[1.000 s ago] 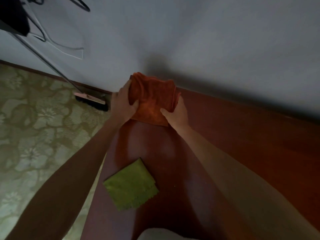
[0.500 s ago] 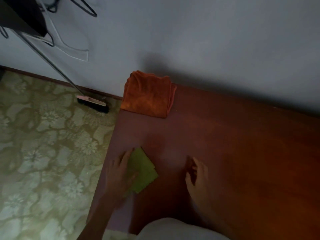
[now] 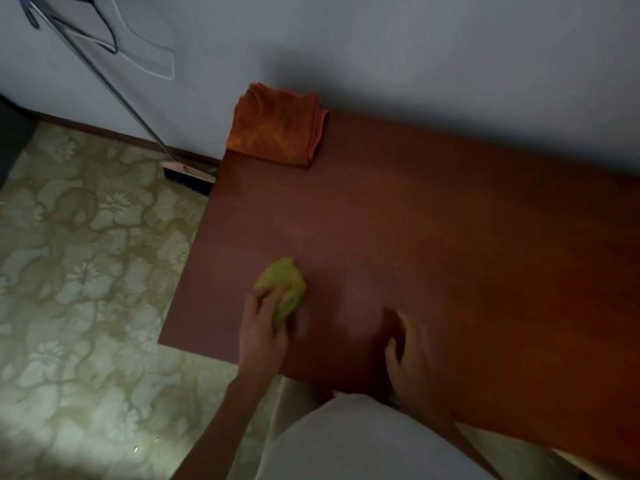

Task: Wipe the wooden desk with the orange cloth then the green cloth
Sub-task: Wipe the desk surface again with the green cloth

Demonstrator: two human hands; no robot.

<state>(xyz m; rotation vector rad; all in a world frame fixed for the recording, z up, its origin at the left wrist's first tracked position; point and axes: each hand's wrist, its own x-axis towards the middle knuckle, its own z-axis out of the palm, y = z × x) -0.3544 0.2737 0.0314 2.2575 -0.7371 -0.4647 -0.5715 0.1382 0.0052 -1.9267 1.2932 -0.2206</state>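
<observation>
The reddish wooden desk [image 3: 433, 237] fills the right half of the head view. A folded orange cloth [image 3: 275, 128] lies at its far left corner against the wall, with no hand on it. Near the front left of the desk my left hand [image 3: 265, 327] grips a bunched green cloth [image 3: 284, 284] on the wood. My right hand [image 3: 410, 351] rests on the desk near the front edge with relaxed, spread fingers and holds nothing.
A broom [image 3: 187, 173] leans against the grey wall [image 3: 415, 46] left of the desk, its head on the patterned floor [image 3: 86, 254]. A clothes hanger [image 3: 145, 53] hangs on the wall at top left. My white clothing [image 3: 363, 441] shows at the bottom.
Both hands left the orange cloth at the far corner and came to the desk's front. My left hand took the flat green cloth and bunched it up.
</observation>
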